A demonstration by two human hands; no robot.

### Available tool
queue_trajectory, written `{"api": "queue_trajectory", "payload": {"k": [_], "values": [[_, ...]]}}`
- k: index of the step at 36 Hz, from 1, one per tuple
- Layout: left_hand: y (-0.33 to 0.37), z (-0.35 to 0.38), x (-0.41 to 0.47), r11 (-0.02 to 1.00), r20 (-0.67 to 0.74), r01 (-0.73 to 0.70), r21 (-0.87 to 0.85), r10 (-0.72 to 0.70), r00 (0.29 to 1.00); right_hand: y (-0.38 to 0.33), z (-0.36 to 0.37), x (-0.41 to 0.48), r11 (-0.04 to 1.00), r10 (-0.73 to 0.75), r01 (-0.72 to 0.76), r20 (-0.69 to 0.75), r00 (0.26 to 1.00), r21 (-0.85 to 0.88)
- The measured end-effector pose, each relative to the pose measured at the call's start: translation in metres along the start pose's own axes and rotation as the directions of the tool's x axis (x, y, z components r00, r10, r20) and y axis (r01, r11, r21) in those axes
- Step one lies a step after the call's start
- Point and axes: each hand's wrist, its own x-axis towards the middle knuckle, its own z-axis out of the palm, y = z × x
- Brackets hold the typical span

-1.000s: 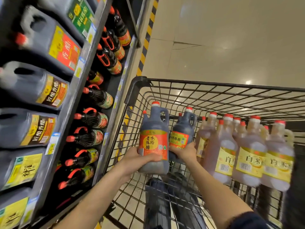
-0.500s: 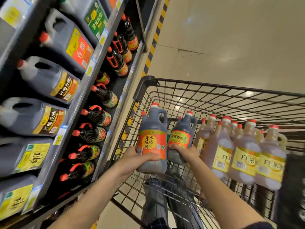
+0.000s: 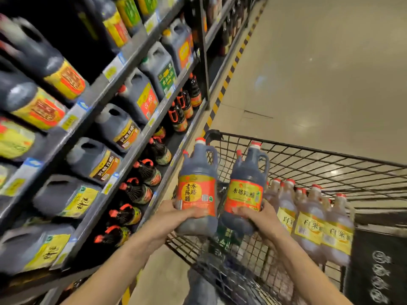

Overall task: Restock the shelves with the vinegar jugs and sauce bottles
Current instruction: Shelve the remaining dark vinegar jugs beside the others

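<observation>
Dark vinegar jugs are held upright above the wire cart (image 3: 330, 168); the left jug (image 3: 197, 188) is gripped by the left hand (image 3: 176, 216), the right jug (image 3: 245, 190) by the right hand (image 3: 261, 219); pale vinegar bottles (image 3: 312, 219) stand in the cart; stocked shelves (image 3: 123, 164) are alongside, to the left.

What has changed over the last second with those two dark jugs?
The left hand and right hand raised the left jug and right jug, shifting them toward the shelves. Both grips held; the pale bottles stayed in the cart.
</observation>
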Motion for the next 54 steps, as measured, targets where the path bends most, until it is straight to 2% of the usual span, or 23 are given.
{"api": "queue_trajectory", "payload": {"k": [6,10,17,21,31,37,40,42,48,54], "values": [[0.008,-0.021,-0.052,0.987,-0.107,-0.147,-0.071,0.139,0.984,-0.050,0.016,-0.043,0.968,-0.203,0.217,0.113,0.973,-0.129],[0.012,-0.037,-0.094,0.953,-0.194,-0.278,-0.123,0.252,0.948,-0.078,0.039,-0.080,0.922,-0.327,0.359,0.201,0.923,-0.147],[-0.008,-0.080,-0.181,0.867,-0.377,-0.489,-0.092,0.424,0.823,-0.095,0.092,-0.146,0.829,-0.447,0.533,0.375,0.812,-0.167],[-0.039,-0.106,-0.236,0.828,-0.491,-0.554,-0.082,0.450,0.745,-0.082,0.128,-0.189,0.791,-0.502,0.603,0.453,0.737,-0.104],[-0.154,-0.147,-0.378,0.754,-0.770,-0.657,-0.007,0.416,0.485,-0.021,0.222,-0.312,0.717,-0.505,0.697,0.692,0.516,0.003],[-0.218,-0.167,-0.465,0.747,-0.877,-0.664,0.047,0.349,0.330,0.016,0.281,-0.382,0.679,-0.462,0.731,0.815,0.351,0.070],[-0.251,-0.173,-0.504,0.738,-0.929,-0.670,0.076,0.297,0.222,0.032,0.310,-0.415,0.656,-0.422,0.749,0.868,0.263,0.093],[-0.262,-0.173,-0.518,0.748,-0.944,-0.657,0.095,0.278,0.179,0.038,0.322,-0.426,0.649,-0.407,0.753,0.885,0.225,0.107],[-0.311,-0.176,-0.573,0.741,-0.979,-0.648,0.177,0.197,-0.043,0.068,0.373,-0.480,0.622,-0.317,0.765,0.947,0.052,0.166],[-0.347,-0.182,-0.610,0.755,-0.972,-0.613,0.231,0.157,-0.173,0.095,0.416,-0.518,0.624,-0.247,0.747,0.965,-0.090,0.230]]}}
